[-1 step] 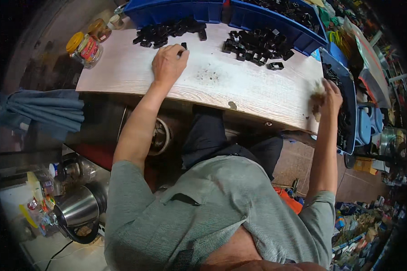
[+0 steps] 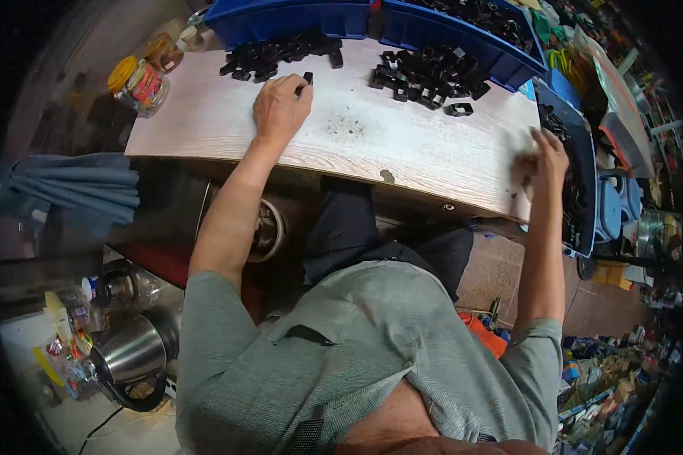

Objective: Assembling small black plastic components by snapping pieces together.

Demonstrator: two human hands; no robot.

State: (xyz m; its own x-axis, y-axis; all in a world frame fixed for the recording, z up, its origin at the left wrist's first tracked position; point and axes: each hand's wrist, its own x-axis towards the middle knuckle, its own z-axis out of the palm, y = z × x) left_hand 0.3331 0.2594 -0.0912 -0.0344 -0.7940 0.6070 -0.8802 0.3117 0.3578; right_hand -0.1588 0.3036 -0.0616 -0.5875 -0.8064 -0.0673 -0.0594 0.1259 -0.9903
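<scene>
A cluttered workshop surrounds a pale wood-grain bench (image 2: 402,152). Near its far edge the left hand (image 2: 281,110) pinches a small black plastic part (image 2: 308,77) in its fingers, beside a heap of them (image 2: 277,53). It looks light, rigid, best pinched by its sides. The right hand (image 2: 548,161), at the right edge, is blurred; I cannot tell its grip.

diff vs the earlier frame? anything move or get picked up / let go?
No visible change. Left hand is still on the tabletop with a small black part at its fingertips, beside the left pile of black parts. Right hand stays at the table's right edge by the blue bin. Piles unmoved.
</scene>
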